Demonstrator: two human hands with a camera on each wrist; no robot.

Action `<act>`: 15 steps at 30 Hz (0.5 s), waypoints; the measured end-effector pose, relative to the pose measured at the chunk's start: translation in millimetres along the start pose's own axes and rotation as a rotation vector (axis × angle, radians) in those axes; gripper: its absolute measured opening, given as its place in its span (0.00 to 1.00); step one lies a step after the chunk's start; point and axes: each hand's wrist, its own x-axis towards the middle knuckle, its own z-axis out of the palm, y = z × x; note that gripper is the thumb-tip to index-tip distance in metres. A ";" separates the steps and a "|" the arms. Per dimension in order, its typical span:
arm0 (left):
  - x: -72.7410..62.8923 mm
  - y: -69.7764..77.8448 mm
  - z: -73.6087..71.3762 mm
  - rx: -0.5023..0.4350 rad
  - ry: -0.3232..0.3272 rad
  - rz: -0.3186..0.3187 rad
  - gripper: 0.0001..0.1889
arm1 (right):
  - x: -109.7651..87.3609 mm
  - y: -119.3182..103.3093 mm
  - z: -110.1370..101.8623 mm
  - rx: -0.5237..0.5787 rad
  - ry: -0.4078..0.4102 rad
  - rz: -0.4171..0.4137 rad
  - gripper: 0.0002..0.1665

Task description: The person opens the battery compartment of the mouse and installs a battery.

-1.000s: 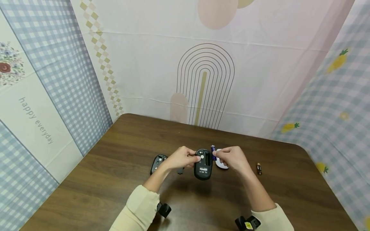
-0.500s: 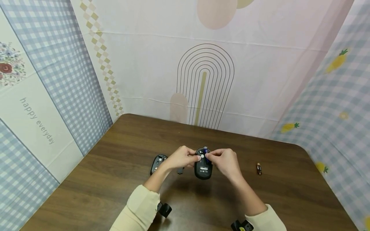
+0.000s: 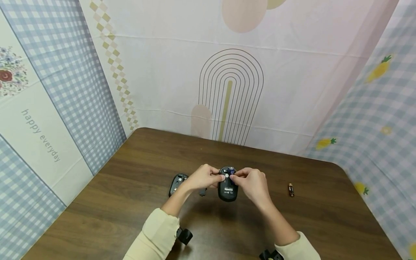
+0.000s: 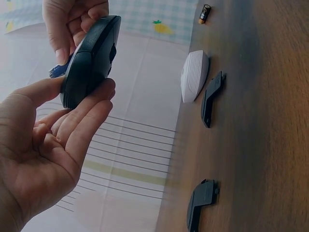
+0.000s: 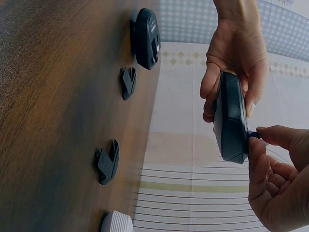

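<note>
My left hand (image 3: 203,177) holds a black computer mouse (image 3: 228,194) up off the table, underside facing me, thumb on the underside and fingers behind. My right hand (image 3: 255,185) pinches a blue battery (image 3: 232,170) at the open battery slot in that underside. In the left wrist view the battery (image 4: 57,71) sticks out at a slant past the mouse's edge. Only a bit of the battery (image 5: 253,135) shows between thumb and finger in the right wrist view. The fingers hide most of the slot.
Another black mouse (image 5: 147,38) lies underside up at the left. Two dark battery covers (image 5: 128,83) and a white mouse (image 4: 194,77) rest on the wooden table (image 3: 146,155) behind the hands. A black-and-copper battery (image 3: 291,190) lies at the right.
The right hand has moved left, bringing the blue battery from beside the mouse onto its slot, where the battery now sits slightly lower. The left hand and mouse have hardly moved.
</note>
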 end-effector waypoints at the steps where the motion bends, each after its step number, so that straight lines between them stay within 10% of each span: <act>1: 0.1 -0.1 0.0 0.000 -0.001 0.001 0.13 | 0.1 0.1 -0.1 -0.003 -0.002 0.001 0.08; 15: 0.1 0.7 0.6 0.006 -0.006 0.013 0.12 | -0.6 0.3 -3.7 -0.019 -0.031 0.011 0.08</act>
